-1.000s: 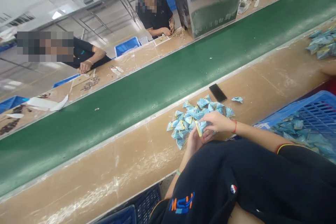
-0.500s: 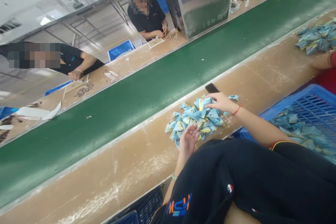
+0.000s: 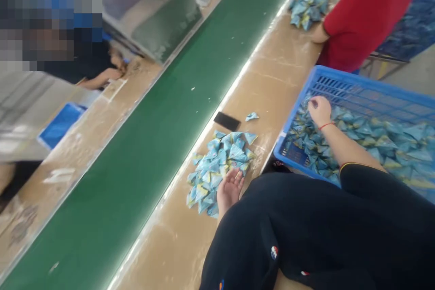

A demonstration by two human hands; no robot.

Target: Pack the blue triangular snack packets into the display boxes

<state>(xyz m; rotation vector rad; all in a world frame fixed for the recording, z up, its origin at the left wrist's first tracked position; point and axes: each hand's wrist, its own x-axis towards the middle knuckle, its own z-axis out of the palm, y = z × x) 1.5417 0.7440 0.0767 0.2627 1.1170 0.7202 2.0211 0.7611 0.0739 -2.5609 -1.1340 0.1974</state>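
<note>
Blue and yellow, three-cornered wrapped packets (image 3: 212,158) are heaped on the shiny brown worktop (image 3: 265,77). At the near edge of the heap, the left hand (image 3: 230,188) is held palm up, with its fingers loose and its palm bare. The right hand (image 3: 320,109), with a thin red string (image 3: 327,125) tied round its wrist, is held over the big blue plastic basket (image 3: 374,85), where many more packets are piled. Its fingers are curled, but whether a packet is pinched in them cannot be told. One lone packet (image 3: 252,117) is set apart from the heap, near a flat black oblong thing (image 3: 227,121). Across the long green belt (image 3: 142,158), whitish marks can be seen on the shiny metal box (image 3: 152,13), too blurred to be read. A small round red, white and blue badge (image 3: 274,252) is worn on the black shirt (image 3: 306,217); its print is too small to be read.
</note>
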